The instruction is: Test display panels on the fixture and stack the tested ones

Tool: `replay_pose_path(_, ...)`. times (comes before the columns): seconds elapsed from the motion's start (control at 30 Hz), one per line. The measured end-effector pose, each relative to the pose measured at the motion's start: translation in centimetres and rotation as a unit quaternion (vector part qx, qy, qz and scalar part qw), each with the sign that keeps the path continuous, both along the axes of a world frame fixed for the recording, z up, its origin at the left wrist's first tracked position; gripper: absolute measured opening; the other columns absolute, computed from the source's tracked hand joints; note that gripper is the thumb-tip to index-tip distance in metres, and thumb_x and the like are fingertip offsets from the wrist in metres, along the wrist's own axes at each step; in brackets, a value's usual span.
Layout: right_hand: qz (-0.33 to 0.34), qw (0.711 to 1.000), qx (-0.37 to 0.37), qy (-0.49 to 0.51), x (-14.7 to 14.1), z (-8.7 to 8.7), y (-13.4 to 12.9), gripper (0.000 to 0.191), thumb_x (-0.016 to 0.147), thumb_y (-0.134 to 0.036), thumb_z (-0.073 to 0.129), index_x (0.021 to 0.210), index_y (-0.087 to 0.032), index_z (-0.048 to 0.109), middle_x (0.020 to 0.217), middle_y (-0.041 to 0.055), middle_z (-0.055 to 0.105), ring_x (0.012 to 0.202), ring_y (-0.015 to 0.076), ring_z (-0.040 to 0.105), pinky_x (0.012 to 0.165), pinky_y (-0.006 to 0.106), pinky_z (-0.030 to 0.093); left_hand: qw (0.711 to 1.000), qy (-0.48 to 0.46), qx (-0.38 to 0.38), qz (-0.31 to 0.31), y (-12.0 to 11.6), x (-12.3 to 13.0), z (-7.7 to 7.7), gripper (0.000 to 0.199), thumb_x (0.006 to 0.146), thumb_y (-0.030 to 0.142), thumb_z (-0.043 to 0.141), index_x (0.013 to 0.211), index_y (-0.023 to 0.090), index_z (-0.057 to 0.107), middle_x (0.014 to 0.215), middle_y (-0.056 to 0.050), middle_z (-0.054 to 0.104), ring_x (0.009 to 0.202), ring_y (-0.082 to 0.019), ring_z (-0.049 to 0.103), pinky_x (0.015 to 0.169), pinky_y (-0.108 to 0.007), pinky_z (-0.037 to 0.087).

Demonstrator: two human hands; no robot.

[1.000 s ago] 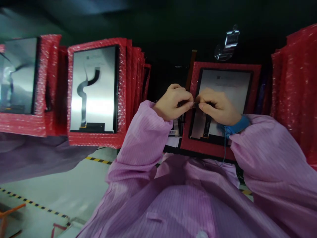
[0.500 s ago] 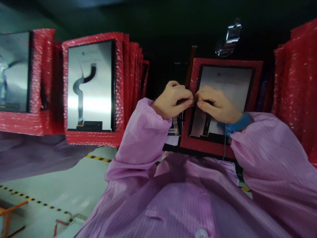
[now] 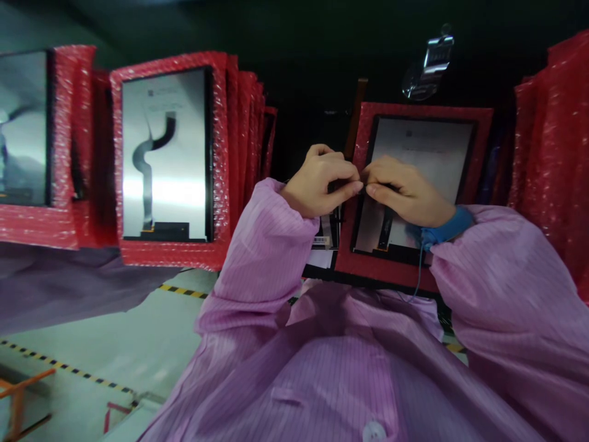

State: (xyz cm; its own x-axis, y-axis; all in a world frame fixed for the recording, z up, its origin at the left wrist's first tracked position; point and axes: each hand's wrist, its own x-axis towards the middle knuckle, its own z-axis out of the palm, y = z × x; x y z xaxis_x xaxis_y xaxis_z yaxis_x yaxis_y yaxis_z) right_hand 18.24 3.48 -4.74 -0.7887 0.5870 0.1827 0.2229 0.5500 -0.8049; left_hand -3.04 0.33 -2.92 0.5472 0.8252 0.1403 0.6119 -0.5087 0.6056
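Note:
A silver-backed display panel (image 3: 432, 147) with a dark frame lies on a red bubble-wrap sheet (image 3: 483, 132) in front of me. My left hand (image 3: 324, 181) is closed at the panel's left edge, thumb and fingers pinched together. Close against it, my right hand (image 3: 407, 191) is also pinched, above the panel, a blue band (image 3: 446, 227) round its wrist. What the fingertips hold is too small and hidden to make out. Below my right hand a dark flex cable (image 3: 385, 230) runs down the panel.
To the left stands a red-wrapped stack with another display panel (image 3: 184, 178) on top, and a further panel (image 3: 27, 135) beyond it. More red wrap (image 3: 550, 159) rises at the right. A shiny metal clip (image 3: 437, 55) is at the back.
Both hands stay pinched together at nearly the same spot, with the fingertips slightly shifted and closer. The whole view has moved a little.

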Motion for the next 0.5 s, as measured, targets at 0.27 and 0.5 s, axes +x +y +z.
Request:
replay_pose_path(0.27,-0.009,1.000,0.009,0.003,0.2,-0.3,-0.1,0.034,0.100,-0.049,0.038,0.077,-0.026,0.049,0.083,0.0035,0.061,0.084,0.0216,0.055,0.086,0.041,0.042,0.998,-0.047,0.021,0.042,0.1,0.5,-1.0,0.016,0.084,0.032,0.059,0.071,0.023,0.057,0.068,0.001,0.059,0.076,-0.020,0.060,0.101,-0.054,0.037)
replay_pose_path(0.5,-0.100,0.993,0.054,0.023,0.5,0.6,-0.8,0.040,0.102,-0.054,0.033,0.087,-0.025,0.057,0.091,0.0050,0.065,0.088,0.0219,0.059,0.090,0.043,0.044,0.983,-0.087,0.125,0.101,-0.6,0.4,-0.2,0.020,0.091,0.042,0.063,0.087,0.023,0.062,0.085,-0.002,0.065,0.090,-0.020,0.060,0.099,-0.046,0.043)
